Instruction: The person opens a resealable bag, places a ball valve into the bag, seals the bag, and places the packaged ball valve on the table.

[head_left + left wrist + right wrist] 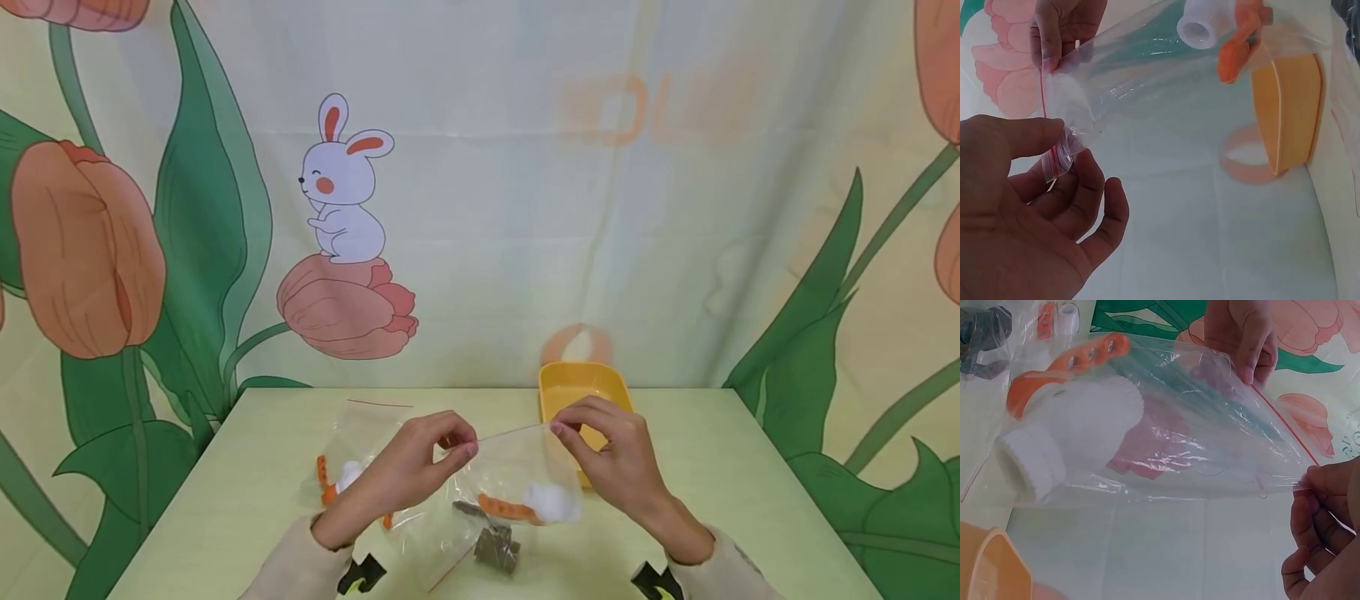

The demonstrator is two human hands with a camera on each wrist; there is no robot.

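A clear zip bag (pixel 517 467) with a red strip along its top hangs stretched between both hands. My left hand (pixel 420 458) pinches one top corner between thumb and fingers. The opposite corner is pinched by my right hand (pixel 618 454). Inside the bag are a white round plastic piece (pixel 1094 419) with a ribbed, hollow neck and an orange curved strip (pixel 1088 353) with holes. In the left wrist view, the white piece (pixel 1200 25) and orange strip (pixel 1241 47) hang near the bag's far end. Whether the zip is parted, I cannot tell.
Below the held bag lies another clear bag (pixel 431 533) with dark grey pieces (pixel 497 548). At the left of the table (pixel 247 500) is a bag (pixel 367 425) with orange and white pieces. A yellow tray (pixel 577 375) stands at the back, partly behind my right hand. A printed curtain hangs behind.
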